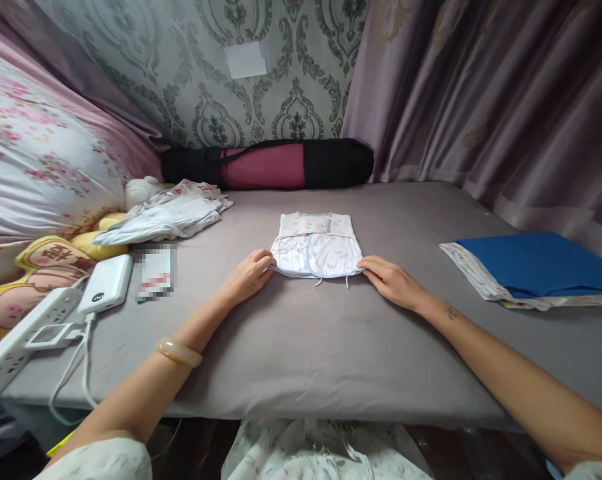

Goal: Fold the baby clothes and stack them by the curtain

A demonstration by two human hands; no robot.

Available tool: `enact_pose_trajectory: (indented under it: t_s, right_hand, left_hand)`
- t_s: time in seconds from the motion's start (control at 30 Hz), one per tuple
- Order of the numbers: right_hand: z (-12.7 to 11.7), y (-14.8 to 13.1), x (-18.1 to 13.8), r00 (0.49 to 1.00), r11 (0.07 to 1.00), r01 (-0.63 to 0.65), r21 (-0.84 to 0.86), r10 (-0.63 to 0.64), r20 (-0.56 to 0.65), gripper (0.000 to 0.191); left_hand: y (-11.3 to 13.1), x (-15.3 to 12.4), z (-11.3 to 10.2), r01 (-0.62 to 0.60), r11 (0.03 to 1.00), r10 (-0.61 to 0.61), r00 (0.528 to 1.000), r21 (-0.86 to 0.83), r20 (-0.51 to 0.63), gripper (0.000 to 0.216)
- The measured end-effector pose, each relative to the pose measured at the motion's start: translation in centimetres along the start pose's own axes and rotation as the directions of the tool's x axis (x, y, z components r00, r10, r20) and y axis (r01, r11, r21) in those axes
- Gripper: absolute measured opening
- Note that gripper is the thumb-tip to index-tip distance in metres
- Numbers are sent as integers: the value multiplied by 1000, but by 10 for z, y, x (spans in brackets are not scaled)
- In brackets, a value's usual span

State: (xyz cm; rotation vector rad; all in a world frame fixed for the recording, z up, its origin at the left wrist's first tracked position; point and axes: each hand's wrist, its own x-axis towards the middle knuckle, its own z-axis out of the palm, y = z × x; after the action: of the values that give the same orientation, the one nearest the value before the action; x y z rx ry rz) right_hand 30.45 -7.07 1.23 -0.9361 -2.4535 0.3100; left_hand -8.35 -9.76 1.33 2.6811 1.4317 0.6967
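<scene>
Left hand (248, 275) and right hand (391, 280) seemingly pinch the folded, soft white cotton garment's (317, 246) near corners on the smooth grey sheet (301, 347).

1. I can't read the small card (155, 272) beside the power bank (106, 283); it is blurred out.
2. The blue cloth (538, 264) runs off the right edge (its far end unseen).
3. The left hand (248, 275) fingertips slip under the folded garment (317, 247).

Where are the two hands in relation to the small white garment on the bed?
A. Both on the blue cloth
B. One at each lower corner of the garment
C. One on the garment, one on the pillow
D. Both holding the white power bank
B: the left hand and the right hand each touch a lower corner of the folded white garment lying flat on the grey bed.
</scene>
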Motion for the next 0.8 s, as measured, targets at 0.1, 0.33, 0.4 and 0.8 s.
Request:
enact_pose_trajectory:
  t_s: [0.1, 0.33, 0.4, 0.8]
  right_hand:
    - [0, -1, 0, 1000, 1000, 3, -19, -3, -3, 30]
    - [0, -6, 5, 998, 989, 56, -140, -52, 33, 29]
    - [0, -1, 4, 997, 988, 77, -134, -73, 33, 29]
    - [-1, 5, 5, 994, 987, 97, -126, -91, 53, 33]
  left_hand:
    - [1, -2, -4, 18, 1000, -18, 1000, -10, 6, 26]
    - [1, -3, -10, 61, 993, -51, 994, -103, 96, 34]
    - [1, -4, -11, 63, 986, -48, 994, -152, 100, 35]
    - [-4, 2, -7, 112, 971, -95, 992, -211, 88, 27]
